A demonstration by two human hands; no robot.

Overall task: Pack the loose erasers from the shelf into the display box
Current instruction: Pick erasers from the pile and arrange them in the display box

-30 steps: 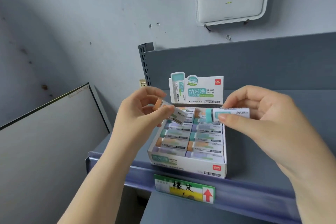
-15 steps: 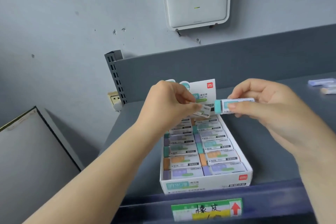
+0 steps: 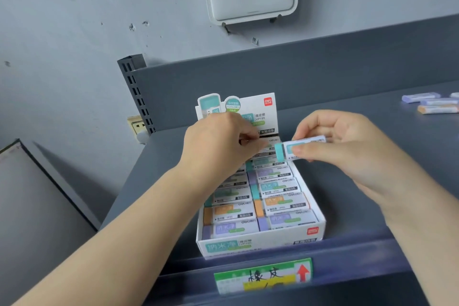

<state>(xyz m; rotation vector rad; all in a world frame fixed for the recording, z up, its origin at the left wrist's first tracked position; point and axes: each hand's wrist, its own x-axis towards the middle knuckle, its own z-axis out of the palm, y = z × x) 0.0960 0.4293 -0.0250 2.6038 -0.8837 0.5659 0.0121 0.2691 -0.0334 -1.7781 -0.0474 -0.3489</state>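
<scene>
Grey metal shelf [image 3: 372, 181] with a raised back panel carries everything. On it, near the front lip, I see the display box [image 3: 260, 243], its printed header card upright at the back. Two columns of sleeved erasers already lie flat in it, close-packed; the far end is hidden under the hands, so I cannot tell how much room is left there.

Well apart at the far right of the shelf lie the loose erasers [image 3: 432, 104], a few purple and one orange.

Left hand [image 3: 218, 146] reaches over the back of the box, fingers curled downward onto the far rows. It seems to pinch something small there, but I cannot tell what it holds.

Right hand [image 3: 347, 141] hovers over the box's far right corner, pinching a teal eraser [image 3: 298, 148] by its paper sleeve between thumb and fingertips, bare teal end pointing left.

Handling, as I judge it: each eraser is light, a firm rubber block, not fragile. The glossy sleeve may slide on the rubber, so I would grip across the long sides at mid-sleeve, not the exposed end, and lay it flat, aligned with its neighbours.

Against the frame half a second ago: the view has tipped down and nearer, the wall router is now cut off at the top, more loose erasers show at right. The left hand sits lower into the box; the right hand's hold is unchanged.
</scene>
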